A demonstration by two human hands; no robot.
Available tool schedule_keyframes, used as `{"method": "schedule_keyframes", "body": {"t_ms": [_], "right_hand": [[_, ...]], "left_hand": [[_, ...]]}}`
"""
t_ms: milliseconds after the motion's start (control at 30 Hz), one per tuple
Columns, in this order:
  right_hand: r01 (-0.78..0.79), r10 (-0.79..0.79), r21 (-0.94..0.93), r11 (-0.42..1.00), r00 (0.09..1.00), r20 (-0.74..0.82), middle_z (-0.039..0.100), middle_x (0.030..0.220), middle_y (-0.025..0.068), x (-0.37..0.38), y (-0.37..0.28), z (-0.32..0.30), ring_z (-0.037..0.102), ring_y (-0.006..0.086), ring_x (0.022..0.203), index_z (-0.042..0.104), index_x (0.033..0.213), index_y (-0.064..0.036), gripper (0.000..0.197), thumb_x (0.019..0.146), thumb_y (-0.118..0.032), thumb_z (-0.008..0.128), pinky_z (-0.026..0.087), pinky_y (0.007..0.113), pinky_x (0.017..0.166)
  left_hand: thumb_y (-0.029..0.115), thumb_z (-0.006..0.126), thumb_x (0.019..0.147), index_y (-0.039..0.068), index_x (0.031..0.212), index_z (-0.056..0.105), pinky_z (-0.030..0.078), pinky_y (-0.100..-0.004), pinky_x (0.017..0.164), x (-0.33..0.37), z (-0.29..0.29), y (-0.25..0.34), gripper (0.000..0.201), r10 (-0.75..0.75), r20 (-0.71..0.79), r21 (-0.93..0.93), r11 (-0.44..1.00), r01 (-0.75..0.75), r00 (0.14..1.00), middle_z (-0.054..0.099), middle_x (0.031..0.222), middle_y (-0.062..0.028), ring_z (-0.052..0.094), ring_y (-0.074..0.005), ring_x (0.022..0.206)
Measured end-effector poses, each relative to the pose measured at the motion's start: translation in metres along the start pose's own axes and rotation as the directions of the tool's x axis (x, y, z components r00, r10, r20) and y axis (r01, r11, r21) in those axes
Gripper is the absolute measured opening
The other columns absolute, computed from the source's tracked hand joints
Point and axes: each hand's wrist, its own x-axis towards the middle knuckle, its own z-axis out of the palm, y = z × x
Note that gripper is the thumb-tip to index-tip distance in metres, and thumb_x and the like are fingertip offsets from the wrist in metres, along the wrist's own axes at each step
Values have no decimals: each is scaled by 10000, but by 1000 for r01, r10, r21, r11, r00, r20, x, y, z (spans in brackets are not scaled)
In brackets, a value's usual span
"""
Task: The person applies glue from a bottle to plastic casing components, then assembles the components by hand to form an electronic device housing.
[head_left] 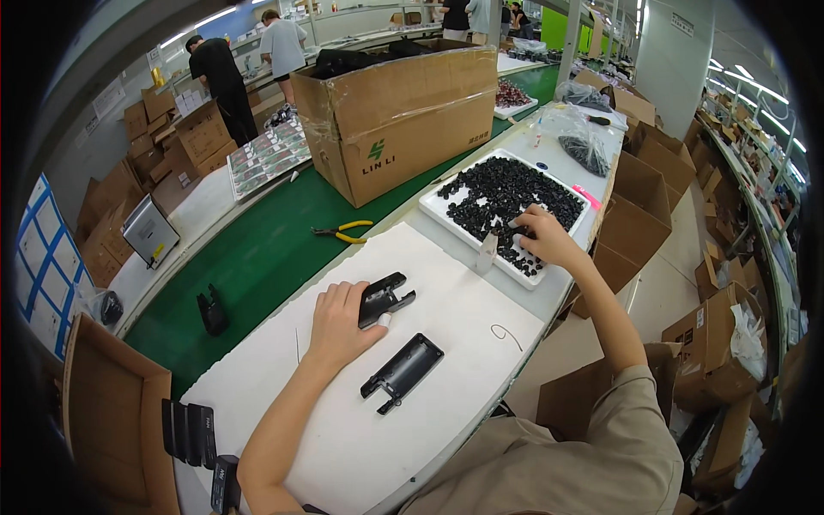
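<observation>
My left hand (342, 322) is closed round a black plastic housing (384, 299), holding it on the white sheet (463, 343). The housing's hollow side and notched end show past my fingers. A second black housing (403, 372) lies just nearer to me, hollow side up. My right hand (539, 236) reaches into a white tray (436, 204) of small black parts (532, 190). Its fingertips, with white covers on them, are bent together among the parts; whatever lies between them is hidden. A clear plastic piece (487, 253) stands at the tray's near edge.
Yellow-handled pliers (352, 230) and another black housing (210, 311) lie on the green belt (257, 292). Behind stands a large cardboard box (403, 120). Several black covers (190, 432) sit near left, beside an open carton (120, 412). People stand farther back.
</observation>
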Motion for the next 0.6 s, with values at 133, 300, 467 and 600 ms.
{"method": "schedule_keyframes", "body": {"t_ms": [133, 300, 467, 600], "right_hand": [[-27, 34, -74, 997, 995, 90, 549, 889, 142, 8, -10, -3, 575, 303, 831, 622, 910, 7, 218, 717, -90, 645, 474, 360, 765], [6, 8, -145, 989, 995, 97, 601, 837, 166, 18, -12, -7, 584, 315, 822, 631, 845, 19, 192, 671, -62, 636, 479, 366, 757], [-15, 46, -211, 977, 988, 145, 630, 813, 213, 27, -14, -7, 616, 343, 790, 647, 835, 17, 199, 654, -65, 631, 497, 384, 743], [69, -62, -194, 978, 997, 42, 626, 754, 203, 34, 5, -7, 620, 319, 718, 647, 816, 24, 195, 639, -14, 574, 498, 354, 679]], "left_hand": [[248, 714, 558, 10, 1036, 534, 376, -355, 704, -2, 0, 0, 563, 4, -10, 14, 1000, -4, 1000, 522, 878, -102, 486, -263, 811], [254, 716, 559, 9, 1041, 532, 378, -361, 713, -4, -1, 2, 570, 5, -6, 16, 1000, -5, 1000, 525, 883, -107, 487, -268, 822], [253, 717, 561, 8, 1053, 527, 383, -366, 730, -4, 1, 0, 581, 1, -1, 15, 1000, -1, 1000, 530, 890, -115, 490, -278, 836], [229, 714, 553, 9, 1048, 530, 383, -369, 734, -1, 1, 0, 572, 21, -16, -1, 1000, -21, 1000, 533, 892, -117, 493, -284, 843]]}}
